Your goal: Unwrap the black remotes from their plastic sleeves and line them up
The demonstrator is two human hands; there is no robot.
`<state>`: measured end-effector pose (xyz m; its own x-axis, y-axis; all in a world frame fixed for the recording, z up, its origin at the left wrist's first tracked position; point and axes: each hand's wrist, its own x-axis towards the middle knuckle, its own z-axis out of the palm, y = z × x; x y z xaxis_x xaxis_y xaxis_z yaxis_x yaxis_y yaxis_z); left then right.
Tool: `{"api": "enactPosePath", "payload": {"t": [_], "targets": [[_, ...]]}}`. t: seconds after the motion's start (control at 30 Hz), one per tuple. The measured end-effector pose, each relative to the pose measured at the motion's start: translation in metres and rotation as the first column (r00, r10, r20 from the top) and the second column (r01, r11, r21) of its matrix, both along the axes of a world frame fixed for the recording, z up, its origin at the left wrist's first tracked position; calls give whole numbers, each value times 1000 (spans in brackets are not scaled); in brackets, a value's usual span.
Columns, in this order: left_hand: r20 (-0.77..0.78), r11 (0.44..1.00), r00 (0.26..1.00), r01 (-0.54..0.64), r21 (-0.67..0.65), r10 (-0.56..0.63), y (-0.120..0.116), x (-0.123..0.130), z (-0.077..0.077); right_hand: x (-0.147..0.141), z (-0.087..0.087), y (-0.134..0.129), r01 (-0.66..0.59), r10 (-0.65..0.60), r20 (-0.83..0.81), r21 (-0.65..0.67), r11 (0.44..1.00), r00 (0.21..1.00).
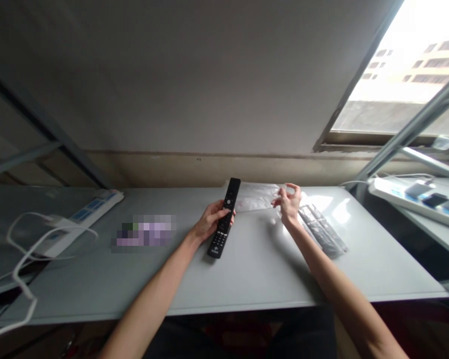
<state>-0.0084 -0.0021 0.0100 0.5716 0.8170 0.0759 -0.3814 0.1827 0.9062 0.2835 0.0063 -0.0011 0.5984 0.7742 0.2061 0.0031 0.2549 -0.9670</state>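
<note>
With the left hand (209, 222) clamped around the long black plastic remote control (224, 219), keep the right hand (289, 203) fingers pinched on the clear plastic sleeve (256, 199) edge, holding its mouth open just beside the remote's tip.

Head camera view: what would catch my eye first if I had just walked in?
The long black remote control, gripped in the left hand above the middle of the pale grey table. Just right of it, the right hand pinches a thin clear plastic bag, with bagged dark remotes lying beside the wrist. A white power strip with its cable sits at the table's left end.
</note>
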Motion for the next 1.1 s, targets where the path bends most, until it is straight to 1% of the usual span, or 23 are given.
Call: {"api": "enactPosePath", "payload": {"t": [0.07, 0.1, 0.17, 0.23, 0.3, 0.4, 0.43, 0.47, 0.5, 0.57, 0.63, 0.67, 0.7, 0.73, 0.8, 0.83, 0.87, 0.9, 0.97, 1.0, 1.03, 1.07, 1.1], "targets": [[-114, 996, 994, 13, 84, -4, -3, 1, 2, -5, -14, -3, -35, 40, 85, -55, 998, 996], [-171, 993, 985, 16, 121, 5, -4, 2, 3, -6, -19, -4, -31, 42, 156, -68, 997, 987], [-272, 984, 961, 7, 179, 43, -6, 4, 4, -6, -24, -3, 8, 30, 371, -99, 995, 928], [-353, 973, 931, -7, 229, 90, -7, 7, 5, -6, -26, -3, 54, 31, 562, -135, 989, 826], [-415, 961, 899, -19, 275, 136, -9, 10, 6, -10, -24, -4, 106, 25, 711, -140, 984, 703], [-483, 945, 857, -13, 326, 179, -12, 16, 8, -18, -19, -9, 157, -45, 880, -34, 987, 472], [-496, 940, 847, -12, 342, 191, -13, 17, 8, -21, -17, -11, 136, -53, 916, -2, 991, 398], [-504, 934, 840, -10, 356, 201, -14, 18, 7, -24, -16, -13, 85, -34, 935, 4, 996, 352], [-509, 929, 834, -11, 369, 212, -15, 19, 7, -28, -17, -16, 17, 13, 946, -19, 1000, 325], [-513, 923, 827, -21, 384, 232, -16, 20, 5, -33, -20, -20, -133, 161, 947, -129, 983, 277], [-505, 922, 828, -37, 386, 245, -16, 20, 1, -37, -23, -23, -230, 288, 925, -233, 945, 249], [-495, 919, 831, -48, 391, 254, -15, 20, 0, -39, -24, -25, -252, 311, 912, -246, 936, 267], [-483, 914, 834, -58, 401, 265, -15, 20, -2, -41, -23, -26, -267, 310, 899, -231, 936, 310], [-470, 906, 837, -69, 416, 280, -15, 20, -4, -42, -22, -28, -282, 303, 876, -203, 938, 375], [-447, 892, 843, -80, 445, 299, -15, 21, -6, -47, -15, -33, -329, 318, 773, -150, 932, 549], [-443, 890, 846, -76, 449, 296, -16, 22, -6, -51, -12, -36, -362, 355, 689, -143, 921, 632], [-444, 895, 852, -62, 441, 277, -18, 23, -6, -55, -8, -38, -399, 406, 592, -150, 904, 696], [-448, 905, 859, -38, 424, 246, -19, 24, -5, -59, -5, -40, -435, 458, 493, -169, 884, 739], [-464, 916, 867, 21, 400, 182, -21, 25, -3, -68, -1, -43, -492, 535, 323, -209, 845, 781], [-471, 907, 862, 35, 419, 184, -21, 25, -1, -71, 0, -43, -513, 558, 262, -223, 829, 788], [-479, 882, 846, 23, 471, 234, -21, 25, 1, -72, 0, -43, -527, 571, 213, -231, 818, 793], [-484, 833, 809, -12, 553, 334, -19, 23, 3, -72, 1, -43, -530, 572, 171, -237, 814, 802], [-482, 760, 741, -59, 647, 467, -17, 20, 5, -70, 2, -42, -529, 571, 140, -250, 811, 809]]}}
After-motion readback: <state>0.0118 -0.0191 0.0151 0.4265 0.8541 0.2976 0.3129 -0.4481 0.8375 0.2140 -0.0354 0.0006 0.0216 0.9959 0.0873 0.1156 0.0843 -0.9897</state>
